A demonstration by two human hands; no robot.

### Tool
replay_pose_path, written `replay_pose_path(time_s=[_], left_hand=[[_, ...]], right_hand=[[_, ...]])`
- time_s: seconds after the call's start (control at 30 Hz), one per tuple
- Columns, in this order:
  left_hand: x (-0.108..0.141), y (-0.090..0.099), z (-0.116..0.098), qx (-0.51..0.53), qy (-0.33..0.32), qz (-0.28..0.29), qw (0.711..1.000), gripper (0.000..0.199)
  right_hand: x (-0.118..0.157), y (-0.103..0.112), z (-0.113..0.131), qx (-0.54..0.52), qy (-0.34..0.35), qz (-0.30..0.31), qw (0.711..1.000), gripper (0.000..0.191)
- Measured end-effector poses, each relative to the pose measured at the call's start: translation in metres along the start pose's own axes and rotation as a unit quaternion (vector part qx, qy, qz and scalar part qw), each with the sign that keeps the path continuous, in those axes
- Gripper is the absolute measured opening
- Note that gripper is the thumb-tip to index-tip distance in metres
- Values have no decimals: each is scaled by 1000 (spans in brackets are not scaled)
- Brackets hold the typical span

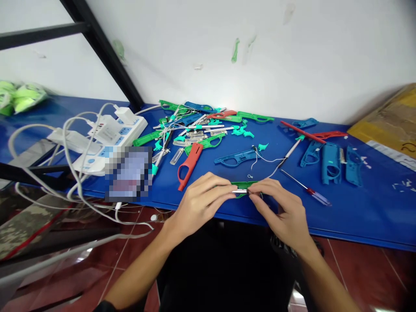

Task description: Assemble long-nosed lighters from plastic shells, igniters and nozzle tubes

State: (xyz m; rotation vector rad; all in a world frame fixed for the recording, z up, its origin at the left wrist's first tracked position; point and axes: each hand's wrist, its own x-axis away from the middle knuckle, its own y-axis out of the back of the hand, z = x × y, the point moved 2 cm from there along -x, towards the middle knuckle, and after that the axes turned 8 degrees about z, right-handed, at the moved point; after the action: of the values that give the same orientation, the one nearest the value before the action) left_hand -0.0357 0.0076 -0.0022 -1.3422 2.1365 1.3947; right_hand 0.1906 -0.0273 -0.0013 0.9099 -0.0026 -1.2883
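Left hand [199, 200] pinches a silvery rod [239, 191], lower centre of frame; right hand [288, 212] pinches a dark piece [248, 192] at its end. Green shell [248, 183] just behind. Judgement: keep rod level, grip light, white wire [274, 172] slack. Blue shell [245, 155] farther up; screwdriver [307, 188] lies right.

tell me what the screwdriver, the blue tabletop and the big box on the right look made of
The screwdriver: shiny, thin shaft, likely steel; glossy red-and-clear handle, likely plastic.
The tabletop: smooth, glossy blue, perhaps painted metal or laminate.
The box: brownish with yellowish, shiny patches, likely taped cardboard.
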Motion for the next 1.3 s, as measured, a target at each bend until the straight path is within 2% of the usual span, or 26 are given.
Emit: replay_pose_path(time_s=[0.37, 0.53, 1.0, 1.3], left_hand=[[5, -3, 2, 38, 15, 47, 998, 32], [4, -3, 1, 15, 5, 70, 997, 32], [3, -3, -1, -9, 2, 61, 998, 28], [-3, -5, -3, 14, -9, 67, 998, 29]], right_hand=[[-2, 1, 2, 16, 11, -14, 1000, 20], [-1, 1, 0, 11, 14, -10, 1000, 23], [-1, 1, -2, 14, 8, -12, 1000, 17], [-2, 2, -4, 20, 43, -15, 999, 28]])
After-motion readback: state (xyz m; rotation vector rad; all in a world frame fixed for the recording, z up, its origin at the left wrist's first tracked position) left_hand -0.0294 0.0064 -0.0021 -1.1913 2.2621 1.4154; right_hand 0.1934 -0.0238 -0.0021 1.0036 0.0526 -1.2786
